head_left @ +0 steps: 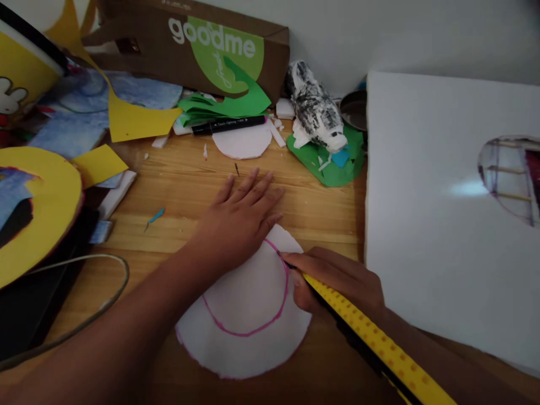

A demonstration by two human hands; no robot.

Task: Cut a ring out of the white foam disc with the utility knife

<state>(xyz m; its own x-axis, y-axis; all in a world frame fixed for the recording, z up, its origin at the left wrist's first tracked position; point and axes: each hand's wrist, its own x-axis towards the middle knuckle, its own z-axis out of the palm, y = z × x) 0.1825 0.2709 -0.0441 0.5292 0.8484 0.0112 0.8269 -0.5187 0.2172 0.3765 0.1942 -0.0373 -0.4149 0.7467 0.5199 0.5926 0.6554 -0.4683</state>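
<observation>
A white foam disc lies on the wooden table, marked with a pink curved line. My left hand presses flat on the disc's far edge, fingers spread. My right hand grips a yellow and black utility knife, whose tip touches the pink line at the disc's upper right.
A large white foam board with a hole cut in it lies to the right. Behind are a black marker, a smaller foam disc, green paper scraps, a brown "goodme" bag and a paper-mache figure. Yellow paper pieces fill the left.
</observation>
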